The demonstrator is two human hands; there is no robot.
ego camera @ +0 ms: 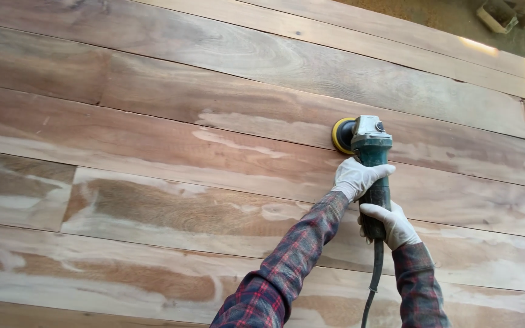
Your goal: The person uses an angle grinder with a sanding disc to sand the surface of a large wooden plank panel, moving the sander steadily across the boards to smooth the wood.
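Both gloved hands were wrapped around a teal angle grinder [372, 176]: the left hand [356, 177] nearer the head, the right hand [394, 225] at the tail by the cord [373, 279]. Its yellow sanding disc [340, 135] lay against the plank surface [214, 121]. Sanding looked mid-way; darker patches seemed to need steady, even passes.

left grip [357, 177]: white glove | right grip [394, 225]: white glove | sleeves [287, 273]: red-navy plaid flannel

The angle grinder [369, 159] lies on the plank surface [183, 152], right of its middle, disc toward the far edge. Left hand [357, 177] grips ahead of right hand [390, 223]; the cord [372, 285] trails to the near edge.
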